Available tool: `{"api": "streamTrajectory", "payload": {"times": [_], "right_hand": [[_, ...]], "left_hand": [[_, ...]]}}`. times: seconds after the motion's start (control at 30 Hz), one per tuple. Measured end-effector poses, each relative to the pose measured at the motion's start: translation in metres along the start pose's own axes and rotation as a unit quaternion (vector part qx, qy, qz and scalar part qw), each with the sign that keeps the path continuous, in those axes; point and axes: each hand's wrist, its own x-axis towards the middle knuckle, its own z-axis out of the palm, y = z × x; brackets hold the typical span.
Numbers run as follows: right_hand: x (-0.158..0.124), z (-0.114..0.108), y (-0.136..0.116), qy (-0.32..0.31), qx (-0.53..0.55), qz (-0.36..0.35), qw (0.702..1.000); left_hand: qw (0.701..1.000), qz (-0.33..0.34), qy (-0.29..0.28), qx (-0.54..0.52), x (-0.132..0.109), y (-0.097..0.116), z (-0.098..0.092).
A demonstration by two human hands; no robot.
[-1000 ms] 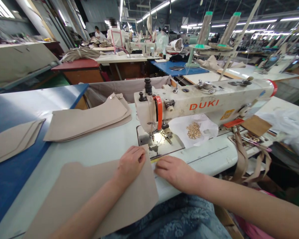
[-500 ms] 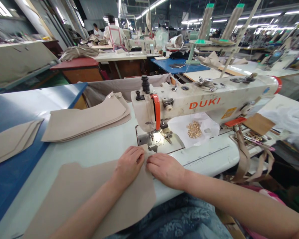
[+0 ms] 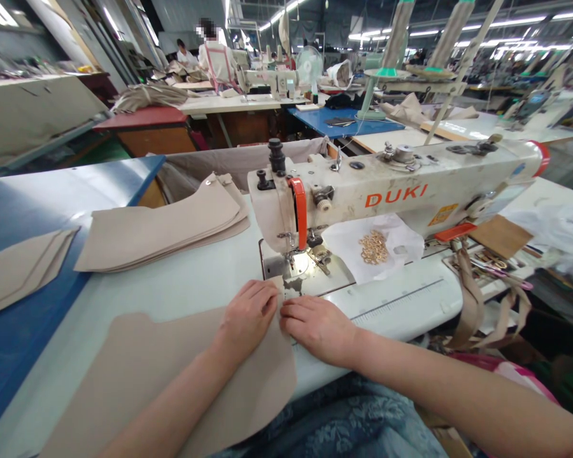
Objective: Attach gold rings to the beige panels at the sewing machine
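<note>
A large beige fabric panel [image 3: 138, 362] lies flat on the pale sewing table in front of me. My left hand [image 3: 249, 315] rests on its narrow upper end, fingers curled and closed on the fabric. My right hand [image 3: 318, 327] pinches the right edge of that same end, its fingertips partly hidden. The two hands sit close together, slightly apart, just in front of the sewing machine [image 3: 386, 178]. The panel's tip lies short of the machine's lit needle plate [image 3: 298, 264], under the presser foot area.
Stacked beige panels [image 3: 162, 229] lie left of the machine, and more pieces [image 3: 28, 264] are on the blue table. Small gold rings [image 3: 374, 247] sit on a white sheet [image 3: 337, 245] under the machine arm. Beige straps [image 3: 468, 305] hang at the right. A person [image 3: 217, 60] sits farther back.
The view has shifted slightly. My hands and the panel keep nearly the same place, both hands still at its upper end.
</note>
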Motion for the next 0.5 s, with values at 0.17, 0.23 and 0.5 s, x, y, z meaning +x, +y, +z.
{"api": "streamTrajectory", "payload": {"times": [0.17,0.23,0.5], "right_hand": [[-0.0006,0.0016,0.0001,0.006,0.006,0.001,1.000],[-0.0006,0.0021,-0.0001,0.008,0.007,0.002,1.000],[0.0066,0.0061,0.0047,0.033,-0.035,0.019,0.999]], "left_hand": [[1.000,0.006,0.003,-0.002,0.0013,0.0010,-0.0004],[1.000,0.006,0.005,-0.003,0.0017,0.0013,-0.0005],[1.000,-0.013,-0.005,-0.022,0.0022,0.0022,-0.0014]]}}
